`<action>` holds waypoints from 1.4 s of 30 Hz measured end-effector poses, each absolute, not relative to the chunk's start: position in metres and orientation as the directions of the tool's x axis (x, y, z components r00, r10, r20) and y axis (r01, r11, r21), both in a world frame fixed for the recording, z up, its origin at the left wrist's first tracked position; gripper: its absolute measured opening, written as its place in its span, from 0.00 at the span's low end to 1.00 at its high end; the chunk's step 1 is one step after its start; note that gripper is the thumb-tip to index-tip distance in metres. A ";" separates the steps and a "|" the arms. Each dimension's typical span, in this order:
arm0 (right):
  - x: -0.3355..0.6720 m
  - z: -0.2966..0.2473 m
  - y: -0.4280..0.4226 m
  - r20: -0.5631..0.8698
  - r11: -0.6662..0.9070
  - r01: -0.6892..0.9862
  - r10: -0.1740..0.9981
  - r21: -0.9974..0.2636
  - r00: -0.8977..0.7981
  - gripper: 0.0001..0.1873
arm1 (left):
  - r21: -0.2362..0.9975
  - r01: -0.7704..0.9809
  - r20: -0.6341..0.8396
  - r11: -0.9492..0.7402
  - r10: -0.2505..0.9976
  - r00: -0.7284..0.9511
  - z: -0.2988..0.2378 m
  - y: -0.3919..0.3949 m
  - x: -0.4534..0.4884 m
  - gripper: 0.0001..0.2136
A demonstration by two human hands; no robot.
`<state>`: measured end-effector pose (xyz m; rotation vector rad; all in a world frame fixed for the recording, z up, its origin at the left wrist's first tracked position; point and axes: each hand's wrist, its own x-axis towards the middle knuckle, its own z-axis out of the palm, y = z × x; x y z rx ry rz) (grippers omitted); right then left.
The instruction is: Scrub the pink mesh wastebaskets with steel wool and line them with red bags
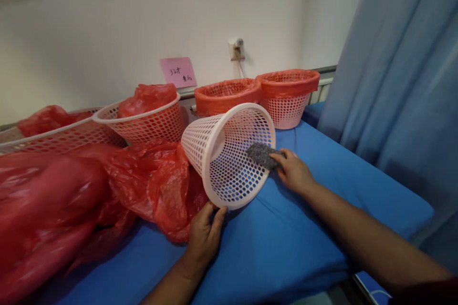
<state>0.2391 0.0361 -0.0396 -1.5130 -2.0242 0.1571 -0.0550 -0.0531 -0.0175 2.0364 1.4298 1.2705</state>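
Observation:
A pale pink plastic wastebasket (199,139) with holes in its wall lies tilted on its side, mouth turned toward me. Its lower rim is pinched by my left hand (205,232). In my right hand (294,169) is a fuzzy grey cleaning cloth (262,154), which reaches into the basket's mouth by the right rim. Whether the cloth touches the inner wall I cannot tell. Crumpled red plastic bags (157,186) lie left of the basket, close to my left hand.
Behind stand two wastebaskets lined with red bags, one in the middle (229,100) and one at right (285,107). More baskets (150,126) holding red bags stand at left. A blue-covered bed (307,228) lies under everything. A blue curtain (400,81) hangs at right; a pink note (178,72) is on the wall.

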 end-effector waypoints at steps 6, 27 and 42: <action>0.223 -0.050 0.018 0.328 0.570 0.610 0.820 -0.551 -0.470 0.30 | 0.736 0.548 0.415 -0.398 0.904 0.099 -0.027 -0.050 -0.050 0.12; 0.215 -0.064 0.028 0.412 0.678 0.320 0.686 -0.662 -0.599 0.32 | 0.723 0.574 0.420 -0.385 0.904 0.078 -0.028 -0.051 -0.051 0.12; 0.207 -0.064 0.025 0.388 0.631 0.283 0.708 -0.722 -0.590 0.32 | 0.753 0.552 0.366 -0.359 0.925 0.102 -0.031 -0.048 -0.049 0.13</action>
